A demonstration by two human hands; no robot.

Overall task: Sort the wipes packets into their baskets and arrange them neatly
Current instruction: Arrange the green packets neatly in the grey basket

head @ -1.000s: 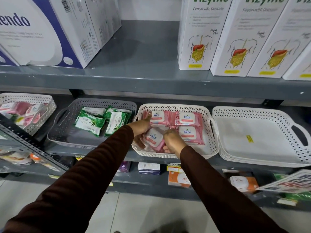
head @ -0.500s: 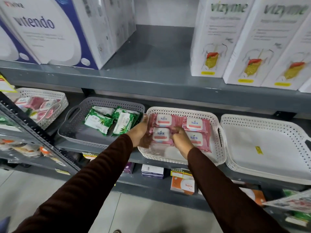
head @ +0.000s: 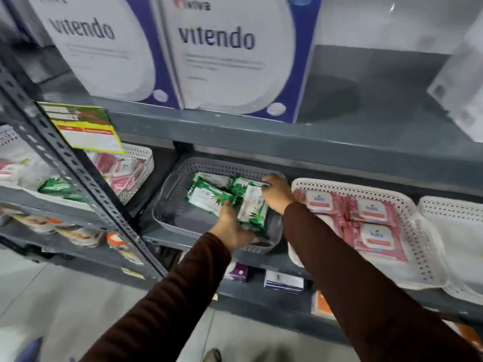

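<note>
Both my hands are inside the grey basket (head: 170, 194) on the middle shelf. Several green-and-white wipes packets (head: 209, 197) lie in it. My left hand (head: 231, 227) grips the near edges of the packets from below. My right hand (head: 277, 193) rests on the far right packet (head: 252, 205), fingers curled over its top. To the right, a white basket (head: 407, 205) holds several pink wipes packets (head: 376, 231) in neat rows. The picture is blurred, so the exact finger grip is unclear.
A white basket (head: 141, 158) at the left holds mixed pink and green packets behind a slanted metal upright (head: 78, 168). Another white basket (head: 452, 231) sits at the far right. Large white-and-blue boxes (head: 222, 53) stand on the shelf above. Small boxes (head: 283, 280) sit on the shelf below.
Both hands left the pink packets in the white basket and moved left into the grey basket, onto the green packets. The view swung left.
</note>
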